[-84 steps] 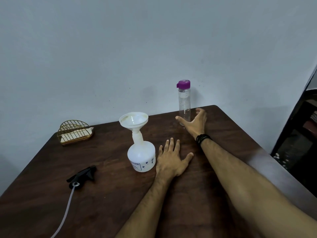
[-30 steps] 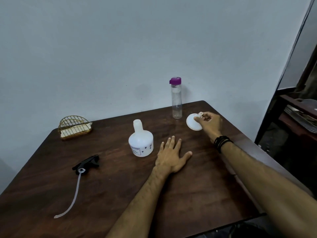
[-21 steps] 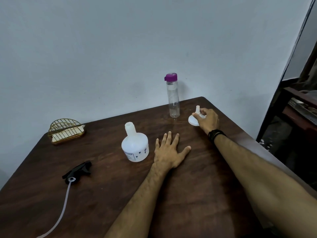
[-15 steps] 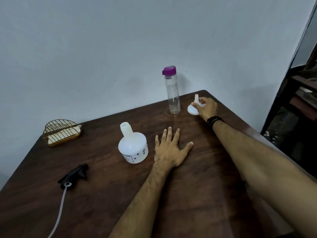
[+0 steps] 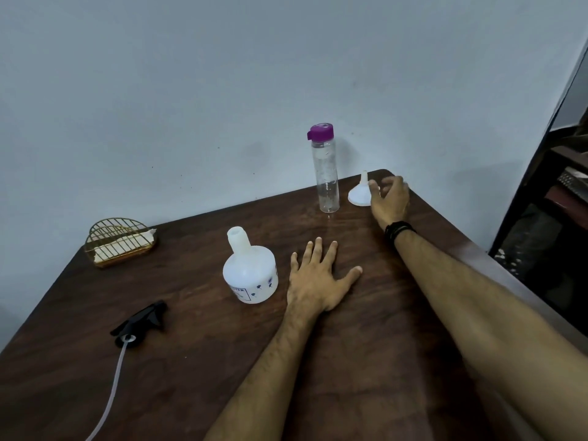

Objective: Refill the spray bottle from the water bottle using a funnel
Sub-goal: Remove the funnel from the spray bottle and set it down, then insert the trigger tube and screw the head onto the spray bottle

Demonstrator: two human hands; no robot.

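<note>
The white spray bottle (image 5: pixel 251 275) stands uncapped in the middle of the dark wooden table (image 5: pixel 197 361). Its black spray head (image 5: pixel 140 321) with a clear tube lies to the left. A clear water bottle (image 5: pixel 325 168) with a purple cap stands at the back. Just right of it, the white funnel (image 5: pixel 360 194) sits upside down, spout up. My right hand (image 5: pixel 389 200) hovers beside the funnel with loosely curled fingers and holds nothing. My left hand (image 5: pixel 318 280) lies flat on the table, right of the spray bottle.
A gold wire holder (image 5: pixel 119 241) with paper napkins sits at the back left. The table's right edge runs close past my right forearm, with dark furniture (image 5: pixel 553 218) beyond it. A pale wall stands behind the table.
The funnel came off the spray bottle and was set upside down beside the water bottle. My right hand has just released it. My left hand stayed flat on the table.
</note>
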